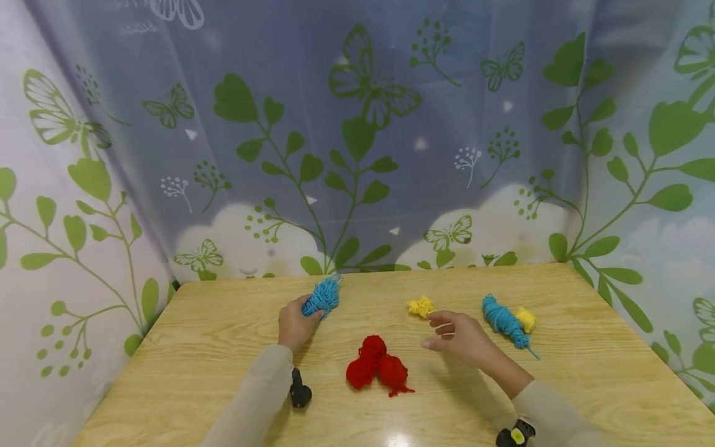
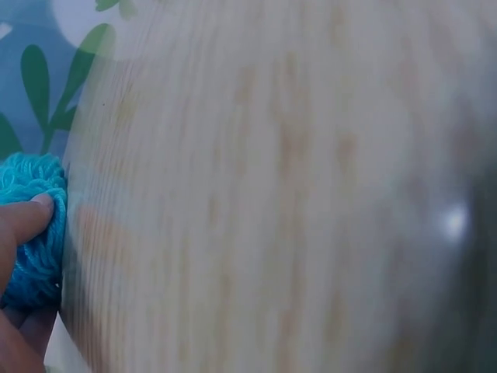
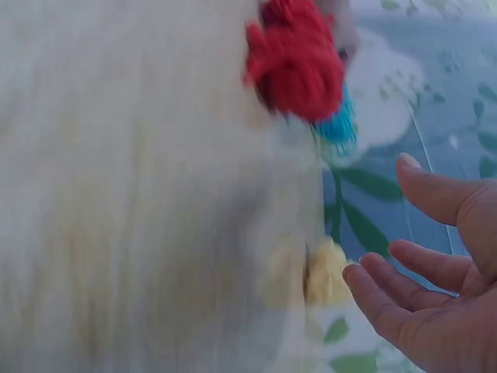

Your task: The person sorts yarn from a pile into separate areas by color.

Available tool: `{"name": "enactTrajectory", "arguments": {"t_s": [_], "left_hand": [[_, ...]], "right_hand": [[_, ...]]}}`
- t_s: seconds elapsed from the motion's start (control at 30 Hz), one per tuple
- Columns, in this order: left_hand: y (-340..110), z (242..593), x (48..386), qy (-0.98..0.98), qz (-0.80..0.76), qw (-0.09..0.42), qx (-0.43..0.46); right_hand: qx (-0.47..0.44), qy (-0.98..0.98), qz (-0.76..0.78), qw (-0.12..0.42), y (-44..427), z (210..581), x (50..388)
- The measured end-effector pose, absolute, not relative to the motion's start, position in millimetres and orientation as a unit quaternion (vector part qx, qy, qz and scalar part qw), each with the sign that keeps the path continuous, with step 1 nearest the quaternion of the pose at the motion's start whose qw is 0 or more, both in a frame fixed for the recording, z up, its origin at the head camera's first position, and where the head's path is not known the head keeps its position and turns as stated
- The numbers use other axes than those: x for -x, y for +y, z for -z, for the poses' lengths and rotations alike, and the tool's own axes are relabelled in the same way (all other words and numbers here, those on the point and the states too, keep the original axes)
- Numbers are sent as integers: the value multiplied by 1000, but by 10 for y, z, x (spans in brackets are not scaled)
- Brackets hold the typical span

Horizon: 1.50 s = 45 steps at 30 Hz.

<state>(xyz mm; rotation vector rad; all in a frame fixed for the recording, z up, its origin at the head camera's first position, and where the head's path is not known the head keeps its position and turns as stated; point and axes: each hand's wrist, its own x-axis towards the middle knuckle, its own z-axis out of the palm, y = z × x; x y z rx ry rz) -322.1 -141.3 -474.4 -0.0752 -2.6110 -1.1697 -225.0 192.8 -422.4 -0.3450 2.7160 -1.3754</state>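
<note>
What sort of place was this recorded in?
Likely an indoor workspace, screened off: a yellowish wood-grain table, red yarn balls on top, and a blue and white sheet printed with green butterflies behind.

Leaf-print backdrop (image 1: 380, 180) behind wooden table (image 1: 212, 329)

The head view looks forward and down from above the near side of the tabletop (image 1: 167, 385), far enough back to take in both far corners and the backdrop (image 1: 391, 180). The left wrist view sits close over it, turned sideways (the far edge runs steeply down its left). The right wrist view, also close, faces toward the left edge, far edge at right. All three share one blue bundle (image 1: 325, 297); head and right wrist share the red yarn (image 1: 373, 349).
</note>
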Motion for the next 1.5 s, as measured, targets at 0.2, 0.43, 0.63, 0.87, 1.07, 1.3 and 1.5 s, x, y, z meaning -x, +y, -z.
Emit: {"name": "enactTrajectory", "arguments": {"t_s": [0.2, 0.43, 0.63, 0.87, 1.07, 1.3, 1.5], "left_hand": [[-1431, 4751, 3239, -907, 397, 138, 31], [-1441, 4761, 3246, -908, 396, 133, 26], [-1445, 4758, 3243, -909, 394, 135, 28], [-1442, 4745, 3231, -910, 392, 134, 27], [-1445, 4750, 3225, -911, 390, 134, 30], [-1458, 4773, 3245, -910, 389, 140, 31], [-1466, 4803, 3269, -911, 385, 144, 32]], "right_hand": [[87, 904, 418, 6, 2287, 4186, 2297], [46, 916, 392, -72, 2570, 4276, 2303], [9, 915, 386, -121, 2730, 4367, 2308], [-1, 916, 373, -147, 2843, 4410, 2313], [1, 926, 348, -147, 2899, 4485, 2336], [11, 944, 308, -118, 2936, 4545, 2379], [18, 954, 284, -92, 2944, 4544, 2397]]}}
